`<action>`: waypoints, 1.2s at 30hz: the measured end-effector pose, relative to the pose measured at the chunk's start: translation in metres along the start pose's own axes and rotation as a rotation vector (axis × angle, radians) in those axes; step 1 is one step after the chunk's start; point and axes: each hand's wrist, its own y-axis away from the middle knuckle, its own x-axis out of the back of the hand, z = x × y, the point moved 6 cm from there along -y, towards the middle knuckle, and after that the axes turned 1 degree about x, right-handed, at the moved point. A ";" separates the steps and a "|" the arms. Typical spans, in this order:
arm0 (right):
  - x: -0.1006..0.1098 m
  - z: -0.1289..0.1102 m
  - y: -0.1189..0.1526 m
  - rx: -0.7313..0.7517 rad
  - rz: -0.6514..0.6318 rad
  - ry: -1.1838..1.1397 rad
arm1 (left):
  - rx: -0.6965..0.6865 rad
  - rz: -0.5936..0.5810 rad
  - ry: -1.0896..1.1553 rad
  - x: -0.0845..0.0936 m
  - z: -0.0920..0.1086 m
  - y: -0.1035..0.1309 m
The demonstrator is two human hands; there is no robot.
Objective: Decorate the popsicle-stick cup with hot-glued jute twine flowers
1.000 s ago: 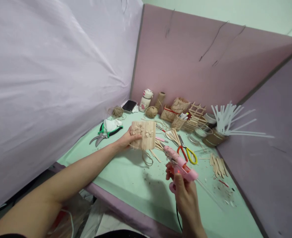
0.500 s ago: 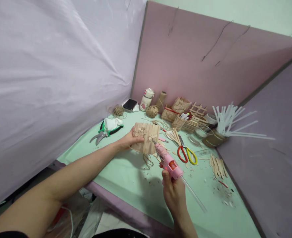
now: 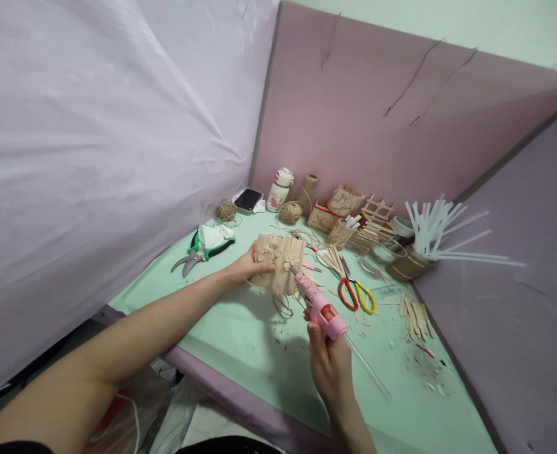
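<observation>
My left hand [image 3: 249, 267] is closed on the left edge of a wooden stick panel [image 3: 284, 280], its thumb across the front. Small wooden flowers decorate the panel, and a loop of twine [image 3: 283, 307] hangs from its lower edge. In my right hand [image 3: 331, 366] is a pink hot glue gun [image 3: 323, 309], gripped by the handle. A clear glue stick [image 3: 367, 366] juts out of its back end. The gun's nozzle points at the right-hand flower; whether it touches cannot be made out. The panel's back is hidden.
Garden shears [image 3: 198, 255] with green handles lie left. Scissors [image 3: 356, 295] with red and yellow handles lie right, near loose wooden sticks [image 3: 416, 317]. Twine balls [image 3: 290, 212], a bottle [image 3: 280, 189], stick-built boxes [image 3: 324, 216] and a holder of white glue sticks [image 3: 430, 233] stand behind.
The glue gun and my right hand have shifted very slightly left. My left hand and the panel stay almost where they were.
</observation>
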 end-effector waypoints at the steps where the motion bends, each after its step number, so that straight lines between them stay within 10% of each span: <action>1: 0.000 0.000 0.000 0.001 0.001 0.000 | -0.002 -0.001 0.001 0.000 0.001 0.000; 36: 0.002 -0.007 -0.001 0.062 0.024 0.067 | -0.031 -0.012 -0.009 -0.004 0.004 0.000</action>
